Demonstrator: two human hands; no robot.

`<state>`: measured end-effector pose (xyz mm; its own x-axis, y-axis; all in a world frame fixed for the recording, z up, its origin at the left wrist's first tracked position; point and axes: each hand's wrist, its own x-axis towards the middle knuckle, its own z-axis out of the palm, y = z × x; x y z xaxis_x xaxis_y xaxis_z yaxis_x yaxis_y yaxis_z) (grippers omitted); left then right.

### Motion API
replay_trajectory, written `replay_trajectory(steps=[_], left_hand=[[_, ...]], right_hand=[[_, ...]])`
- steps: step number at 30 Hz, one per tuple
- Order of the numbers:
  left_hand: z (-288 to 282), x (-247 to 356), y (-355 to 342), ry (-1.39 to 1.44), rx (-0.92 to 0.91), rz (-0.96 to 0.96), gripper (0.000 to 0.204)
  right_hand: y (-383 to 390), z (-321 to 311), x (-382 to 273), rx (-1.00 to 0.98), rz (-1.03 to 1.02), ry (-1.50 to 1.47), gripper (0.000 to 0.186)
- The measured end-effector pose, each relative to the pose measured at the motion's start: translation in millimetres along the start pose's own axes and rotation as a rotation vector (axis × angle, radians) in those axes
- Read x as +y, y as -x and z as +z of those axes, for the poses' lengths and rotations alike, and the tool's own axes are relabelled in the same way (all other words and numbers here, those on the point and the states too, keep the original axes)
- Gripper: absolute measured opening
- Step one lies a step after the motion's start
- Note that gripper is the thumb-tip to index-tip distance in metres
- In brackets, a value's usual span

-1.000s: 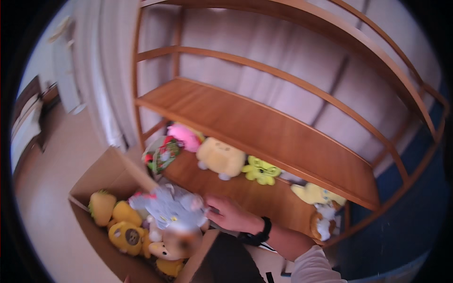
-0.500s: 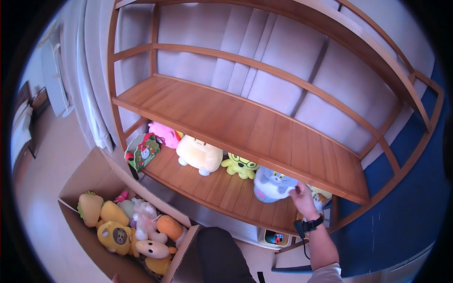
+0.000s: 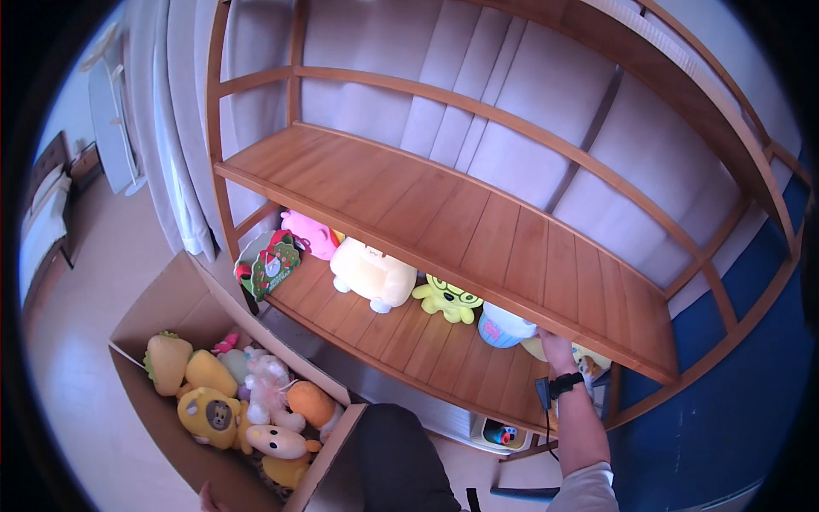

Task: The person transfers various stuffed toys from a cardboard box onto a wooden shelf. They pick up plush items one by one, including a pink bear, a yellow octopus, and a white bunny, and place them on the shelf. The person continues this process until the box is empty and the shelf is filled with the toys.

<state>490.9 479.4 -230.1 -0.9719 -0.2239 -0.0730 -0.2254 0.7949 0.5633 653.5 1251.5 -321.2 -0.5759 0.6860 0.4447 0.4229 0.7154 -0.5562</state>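
Note:
My right hand (image 3: 557,352) reaches under the middle board of a wooden shelf. Its fingers close on the right side of a blue-and-white cupcake-shaped plush toy (image 3: 503,329), whose top is hidden behind the board's front edge. Left of it on the lower board (image 3: 375,334) sit a yellow-green plush with glasses (image 3: 448,299), a cream plush (image 3: 372,275), a pink plush (image 3: 309,235) and a green wreath-like Christmas decoration (image 3: 271,269). Only a bit of my left hand (image 3: 209,497) shows at the bottom edge, by the cardboard box (image 3: 175,299); its grip is cut off from view.
Several plush toys fill the box, among them a yellow one with a brown face (image 3: 209,416) and an orange-and-white one (image 3: 311,404). Behind my right hand, another plush (image 3: 590,360) stands at the shelf's right end. A small bin (image 3: 502,433) sits beneath the lower board.
My right hand has pushed the cupcake-shaped plush deeper under the middle board, so its upper part is now hidden. The view has shifted slightly; more of my left hand shows.

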Motion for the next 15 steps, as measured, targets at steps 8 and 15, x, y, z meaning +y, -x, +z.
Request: replay_trajectory(steps=[8,15], left_hand=[[7.8,-12.6,-4.2,0.045,0.018,0.041,0.043],[15.2,-28.9,-6.8,0.034,0.082,0.109,0.041]], right_hand=[[-0.9,16.9,-26.4,0.216,-0.158,0.458,0.024],[3.8,14.7,-104.9,0.243,0.136,0.152,0.022]])
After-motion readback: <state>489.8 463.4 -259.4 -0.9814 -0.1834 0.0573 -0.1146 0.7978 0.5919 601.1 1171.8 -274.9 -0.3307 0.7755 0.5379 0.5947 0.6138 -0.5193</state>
